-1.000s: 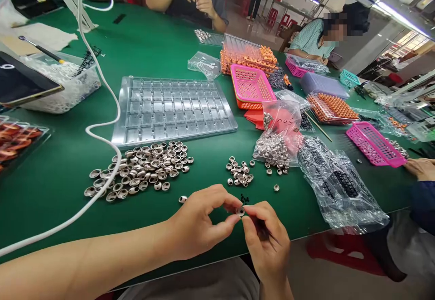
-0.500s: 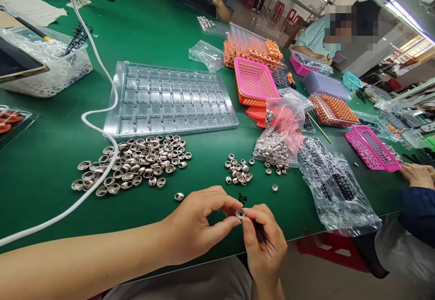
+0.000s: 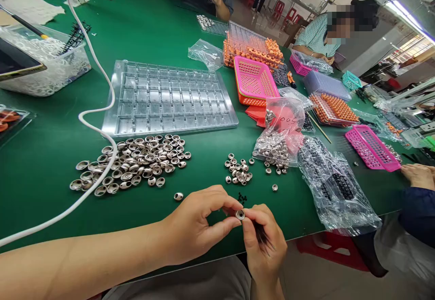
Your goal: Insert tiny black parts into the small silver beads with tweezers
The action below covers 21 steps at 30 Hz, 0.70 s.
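Observation:
Between both hands is a small silver metal cap (image 3: 239, 215) with a round hole, its opening facing up toward me. My left hand (image 3: 200, 227) pinches it from the left with thumb and forefinger. From the right, the thumb and forefinger of my right hand (image 3: 265, 236) close on the same cap. Something thin and dark, like a slim tool, lies in my right palm, mostly hidden by the fingers. Tiny black pieces (image 3: 242, 198) lie just beyond my fingertips. A single silver cap (image 3: 178, 196) sits beside my left hand, and a small cluster of caps (image 3: 239, 171) lies farther forward.
A large heap of silver caps (image 3: 142, 159) lies left, under a white cable (image 3: 81, 116). Behind it is a clear compartment tray (image 3: 170, 100). Bagged caps (image 3: 277, 148), plastic bags of black parts (image 3: 336, 186) and pink baskets (image 3: 256, 82) stand right. Co-workers sit across and at right.
My hands keep the same pinch on the silver cap, with barely any movement. The view has shifted very slightly.

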Motion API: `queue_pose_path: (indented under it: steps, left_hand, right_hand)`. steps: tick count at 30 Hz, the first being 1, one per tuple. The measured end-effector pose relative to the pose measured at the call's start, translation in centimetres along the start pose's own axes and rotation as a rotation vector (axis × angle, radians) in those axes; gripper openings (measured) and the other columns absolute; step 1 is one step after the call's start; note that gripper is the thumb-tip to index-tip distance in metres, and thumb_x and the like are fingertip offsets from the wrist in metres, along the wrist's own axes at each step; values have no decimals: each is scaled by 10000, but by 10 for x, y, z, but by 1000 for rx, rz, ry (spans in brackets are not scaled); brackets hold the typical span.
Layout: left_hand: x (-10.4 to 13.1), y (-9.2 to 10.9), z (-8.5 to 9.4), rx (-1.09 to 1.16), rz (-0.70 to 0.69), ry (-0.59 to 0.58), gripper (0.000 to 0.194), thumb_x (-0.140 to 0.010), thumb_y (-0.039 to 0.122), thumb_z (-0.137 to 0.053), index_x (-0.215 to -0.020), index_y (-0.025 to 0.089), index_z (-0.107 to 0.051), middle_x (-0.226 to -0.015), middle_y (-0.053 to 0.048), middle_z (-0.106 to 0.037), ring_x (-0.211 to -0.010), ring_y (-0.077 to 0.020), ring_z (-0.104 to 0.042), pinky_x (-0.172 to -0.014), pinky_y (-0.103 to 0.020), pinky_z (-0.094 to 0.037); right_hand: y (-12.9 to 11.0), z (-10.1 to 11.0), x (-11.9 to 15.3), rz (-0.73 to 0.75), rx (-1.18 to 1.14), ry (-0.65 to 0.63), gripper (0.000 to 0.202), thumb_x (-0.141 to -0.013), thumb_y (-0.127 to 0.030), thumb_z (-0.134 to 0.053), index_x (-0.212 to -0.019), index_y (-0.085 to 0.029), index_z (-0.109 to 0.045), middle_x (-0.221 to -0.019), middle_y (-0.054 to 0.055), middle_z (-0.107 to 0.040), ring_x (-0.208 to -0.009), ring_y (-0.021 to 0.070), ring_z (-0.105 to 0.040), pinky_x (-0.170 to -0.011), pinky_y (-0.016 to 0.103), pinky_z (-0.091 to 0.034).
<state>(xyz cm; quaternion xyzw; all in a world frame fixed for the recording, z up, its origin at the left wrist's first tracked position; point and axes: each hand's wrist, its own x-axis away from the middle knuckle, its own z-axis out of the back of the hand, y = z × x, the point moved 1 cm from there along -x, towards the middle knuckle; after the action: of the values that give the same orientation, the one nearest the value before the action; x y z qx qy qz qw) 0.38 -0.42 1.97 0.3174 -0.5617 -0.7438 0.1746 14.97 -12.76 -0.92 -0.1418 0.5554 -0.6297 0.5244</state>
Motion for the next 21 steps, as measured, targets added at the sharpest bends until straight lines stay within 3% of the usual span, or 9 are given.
queue_pose_path:
  steps: [11,17,21]
  left_hand:
    - [-2,1,1,6,30,-19,108,-914,174,-685,-1002,201,-743,-850,0,-736,-802,-116,-668,-737,-200,-511]
    - [-6,5,4,38,200,-67,129,-914,263,-678,-967,191,-771,-847,-8,-747,-782,-130,-680,-718,-214,-510]
    - [-7,4,4,98,342,-125,200,-913,336,-651,-929,193,-790,-836,-9,-763,-744,-142,-669,-685,-229,-494]
  right_hand:
    - [-1,-1,-1,11,-23,25,268,-903,-103,-631,-1108,-261,-695,-859,30,-679,-778,167,-631,-637,284,-535]
    - [0,-1,-3,34,-48,6,315,-886,-60,-639,-1116,-269,-694,-879,28,-685,-808,159,-635,-665,276,-544]
    - [-2,0,-6,-72,-126,-7,229,-902,-89,-641,-1044,-256,-706,-840,14,-645,-777,144,-608,-638,253,-512]
